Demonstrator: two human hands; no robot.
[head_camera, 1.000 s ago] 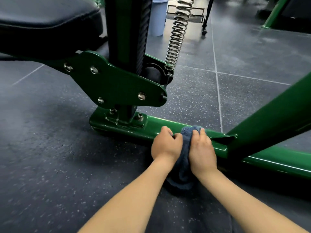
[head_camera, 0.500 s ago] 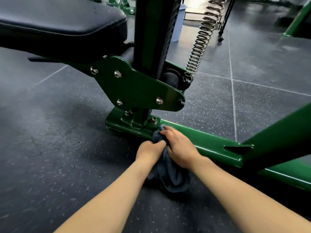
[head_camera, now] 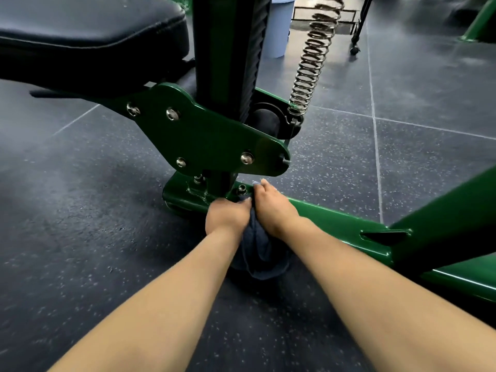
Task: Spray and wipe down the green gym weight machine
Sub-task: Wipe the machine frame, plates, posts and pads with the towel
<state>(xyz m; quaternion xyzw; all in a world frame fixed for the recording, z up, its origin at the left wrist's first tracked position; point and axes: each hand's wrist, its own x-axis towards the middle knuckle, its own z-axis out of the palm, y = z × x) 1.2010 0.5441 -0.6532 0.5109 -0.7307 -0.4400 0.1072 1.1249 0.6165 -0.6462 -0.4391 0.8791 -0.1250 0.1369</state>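
Caution: snag hazard at base bolts, centre frame.
Left hand (head_camera: 226,214) and right hand (head_camera: 275,208), both grasping the cloth (head_camera: 257,248), may catch it on a bolt (head_camera: 241,188).

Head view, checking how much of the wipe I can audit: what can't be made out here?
- Left hand: motion-blurred; fingers unclear.
- Rag: front part hidden under both hands.
- Base beam: contact patch hidden beneath right hand.
- Spray bottle: not in frame.
- Spring: top cut off by edge.

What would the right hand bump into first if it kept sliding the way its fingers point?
Probably the bolted foot of the green upright post: the right hand, gripping the dark blue cloth, points along the green floor bar towards it.
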